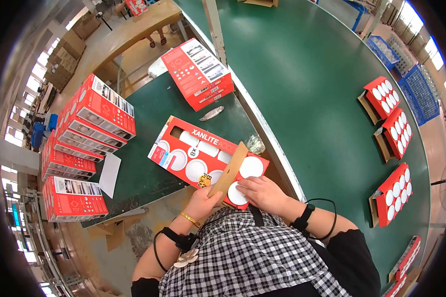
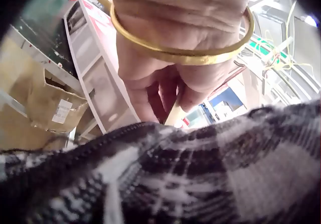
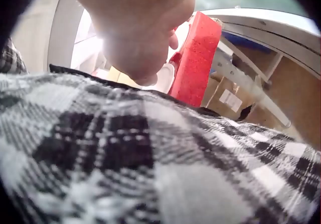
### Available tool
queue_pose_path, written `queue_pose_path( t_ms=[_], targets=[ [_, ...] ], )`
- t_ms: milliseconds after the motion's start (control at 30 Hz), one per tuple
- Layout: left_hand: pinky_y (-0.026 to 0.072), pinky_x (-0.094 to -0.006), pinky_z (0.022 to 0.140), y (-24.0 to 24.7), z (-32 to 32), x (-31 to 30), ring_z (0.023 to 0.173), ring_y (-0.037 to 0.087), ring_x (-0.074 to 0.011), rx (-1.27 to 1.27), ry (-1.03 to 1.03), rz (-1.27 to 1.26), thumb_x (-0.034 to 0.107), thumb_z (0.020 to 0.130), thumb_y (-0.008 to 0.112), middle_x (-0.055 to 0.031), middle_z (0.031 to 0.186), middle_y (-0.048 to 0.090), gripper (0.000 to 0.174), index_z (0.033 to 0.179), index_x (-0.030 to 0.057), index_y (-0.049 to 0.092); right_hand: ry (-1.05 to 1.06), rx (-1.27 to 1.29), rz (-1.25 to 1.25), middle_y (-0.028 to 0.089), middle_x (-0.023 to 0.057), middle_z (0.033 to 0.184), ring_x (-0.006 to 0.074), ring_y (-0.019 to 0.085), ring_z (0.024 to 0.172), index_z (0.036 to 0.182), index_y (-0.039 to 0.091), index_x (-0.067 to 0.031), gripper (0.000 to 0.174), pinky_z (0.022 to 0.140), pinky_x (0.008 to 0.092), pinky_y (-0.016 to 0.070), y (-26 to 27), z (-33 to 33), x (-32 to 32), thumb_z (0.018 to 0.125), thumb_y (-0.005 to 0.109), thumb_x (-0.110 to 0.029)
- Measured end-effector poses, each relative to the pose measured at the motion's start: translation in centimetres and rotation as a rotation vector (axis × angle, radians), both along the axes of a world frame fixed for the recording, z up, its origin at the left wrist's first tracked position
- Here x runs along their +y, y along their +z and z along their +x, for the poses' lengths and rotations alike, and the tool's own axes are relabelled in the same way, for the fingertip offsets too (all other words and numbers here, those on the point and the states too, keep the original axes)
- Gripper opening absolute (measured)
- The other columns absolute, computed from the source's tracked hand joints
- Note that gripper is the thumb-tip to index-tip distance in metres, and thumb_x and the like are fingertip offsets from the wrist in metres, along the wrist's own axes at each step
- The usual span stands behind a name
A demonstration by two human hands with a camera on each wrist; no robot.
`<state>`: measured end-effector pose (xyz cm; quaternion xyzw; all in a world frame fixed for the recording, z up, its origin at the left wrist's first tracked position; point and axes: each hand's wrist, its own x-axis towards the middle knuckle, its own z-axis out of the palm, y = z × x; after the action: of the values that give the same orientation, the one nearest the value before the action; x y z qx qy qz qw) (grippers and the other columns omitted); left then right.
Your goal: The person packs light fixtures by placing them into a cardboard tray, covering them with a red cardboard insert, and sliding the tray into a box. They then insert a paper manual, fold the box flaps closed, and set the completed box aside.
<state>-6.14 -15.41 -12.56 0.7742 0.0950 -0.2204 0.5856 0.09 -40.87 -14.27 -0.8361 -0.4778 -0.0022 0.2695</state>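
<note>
A red box (image 1: 184,157) printed with white discs lies at a slant on the dark green table, its near end against the checked apron. Across it stands a brown cardboard flap (image 1: 230,171). The left hand (image 1: 201,202) pinches the flap's lower end between thumb and fingers; in the left wrist view the hand (image 2: 170,83) grips its pale edge. The right hand (image 1: 263,193) lies with extended fingers on a white disc (image 1: 237,194) at the box's near end. In the right wrist view, the right hand (image 3: 140,38) is beside the box's red side (image 3: 198,58), its fingertips partly hidden.
Stacked red boxes (image 1: 106,106) stand at the left, with another stack (image 1: 198,74) at the table's far end. A white sheet (image 1: 110,175) and a small wrapped item (image 1: 211,113) lie nearby. Several red boxes (image 1: 397,133) stand along the right of the long green surface (image 1: 312,99).
</note>
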Motion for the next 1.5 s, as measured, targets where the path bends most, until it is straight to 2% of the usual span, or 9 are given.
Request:
queue_pose_path(
  t_ms=[167, 367, 500, 567, 633, 733, 1233, 1433, 1500],
  targets=[
    [0.054, -0.0288, 0.074, -1.5, -0.5, 0.5, 0.085, 0.065, -0.0116, -0.067, -0.023, 0.091, 0.019, 0.097, 0.062, -0.0094, 0.098, 0.071, 0.034, 0.124, -0.0028, 0.063, 0.058, -0.022, -0.152, 0.059, 0.0055, 0.127, 0.0215, 0.056, 0.117, 0.126, 0.062, -0.0054, 0.042, 0.097, 0.0355, 0.046, -0.2, -0.5, 0.8, 0.087, 0.065, -0.019],
    [0.0541, -0.0283, 0.074, -1.2, -0.3, 0.1, 0.084, 0.066, -0.0106, -0.054, 0.046, 0.024, 0.017, 0.097, 0.061, -0.0089, 0.097, 0.071, 0.034, 0.124, -0.0025, 0.063, 0.064, -0.044, -0.119, 0.054, 0.0076, 0.133, 0.025, 0.054, 0.115, 0.13, 0.059, -0.0064, 0.052, 0.098, 0.0369, 0.0462, 0.5, -0.5, 1.1, 0.082, 0.071, -0.024],
    [0.0565, -0.0282, 0.076, -1.6, -0.2, 0.2, 0.089, 0.068, -0.0128, -0.003, 0.096, -0.027, 0.014, 0.098, 0.061, -0.0084, 0.105, 0.07, 0.03, 0.123, -0.0033, 0.063, 0.078, 0.012, -0.139, 0.054, 0.0073, 0.133, 0.0257, 0.055, 0.112, 0.13, 0.058, -0.0065, 0.052, 0.097, 0.0371, 0.0468, 0.2, -0.4, 1.1, 0.083, 0.071, -0.024],
    [0.0574, -0.0287, 0.077, -2.2, -0.3, 0.2, 0.091, 0.068, -0.0132, 0.027, 0.12, -0.031, 0.014, 0.099, 0.06, -0.0085, 0.107, 0.07, 0.031, 0.124, -0.0032, 0.062, 0.093, 0.082, -0.174, 0.054, 0.0076, 0.135, 0.0274, 0.054, 0.116, 0.132, 0.058, -0.008, 0.054, 0.102, 0.0392, 0.0459, 0.1, -0.2, 1.1, 0.083, 0.073, -0.024],
    [0.0572, -0.0267, 0.072, -2.8, -0.4, -0.1, 0.086, 0.067, -0.0114, -0.01, 0.242, -0.171, 0.014, 0.098, 0.06, -0.0088, 0.103, 0.07, 0.033, 0.125, -0.005, 0.062, 0.106, 0.082, -0.182, 0.054, 0.0074, 0.135, 0.0274, 0.054, 0.116, 0.132, 0.058, -0.0078, 0.055, 0.102, 0.0393, 0.0461, 0.4, 0.0, 1.1, 0.082, 0.073, -0.024],
    [0.0586, -0.0276, 0.074, -3.6, -0.2, 0.3, 0.089, 0.068, -0.0122, -0.024, 0.168, -0.138, 0.013, 0.098, 0.059, -0.0089, 0.108, 0.069, 0.033, 0.126, -0.0048, 0.06, 0.097, 0.044, -0.166, 0.054, 0.0078, 0.132, 0.0263, 0.055, 0.11, 0.131, 0.058, -0.0054, 0.053, 0.098, 0.0379, 0.0464, 0.3, 0.0, 0.9, 0.083, 0.072, -0.025],
    [0.0601, -0.0276, 0.077, -2.6, 1.2, 0.2, 0.097, 0.067, -0.0143, 0.081, 0.21, -0.247, 0.013, 0.099, 0.058, -0.0101, 0.115, 0.066, 0.033, 0.127, -0.0055, 0.058, 0.07, 0.0, -0.189, 0.055, 0.0092, 0.117, 0.0267, 0.055, 0.101, 0.127, 0.056, -0.007, 0.063, 0.09, 0.0388, 0.0489, 0.9, 0.5, 1.9, 0.075, 0.079, -0.036],
    [0.0605, -0.028, 0.078, -2.3, 1.3, -0.2, 0.097, 0.067, -0.0144, 0.078, 0.229, -0.273, 0.012, 0.099, 0.058, -0.0099, 0.114, 0.066, 0.033, 0.127, -0.0055, 0.058, 0.127, 0.007, -0.28, 0.056, 0.0094, 0.118, 0.0285, 0.054, 0.104, 0.123, 0.058, -0.0061, 0.059, 0.094, 0.0382, 0.048, -0.2, 0.7, 1.2, 0.075, 0.078, -0.034],
    [0.0607, -0.0282, 0.077, -2.1, 1.5, -0.3, 0.096, 0.067, -0.0146, 0.09, 0.229, -0.281, 0.012, 0.099, 0.058, -0.0099, 0.114, 0.066, 0.033, 0.127, -0.0056, 0.058, 0.11, -0.018, -0.206, 0.056, 0.009, 0.125, 0.0286, 0.053, 0.114, 0.126, 0.058, -0.0054, 0.058, 0.099, 0.0394, 0.0457, -0.5, 0.5, 1.1, 0.078, 0.076, -0.033]
  ],
)
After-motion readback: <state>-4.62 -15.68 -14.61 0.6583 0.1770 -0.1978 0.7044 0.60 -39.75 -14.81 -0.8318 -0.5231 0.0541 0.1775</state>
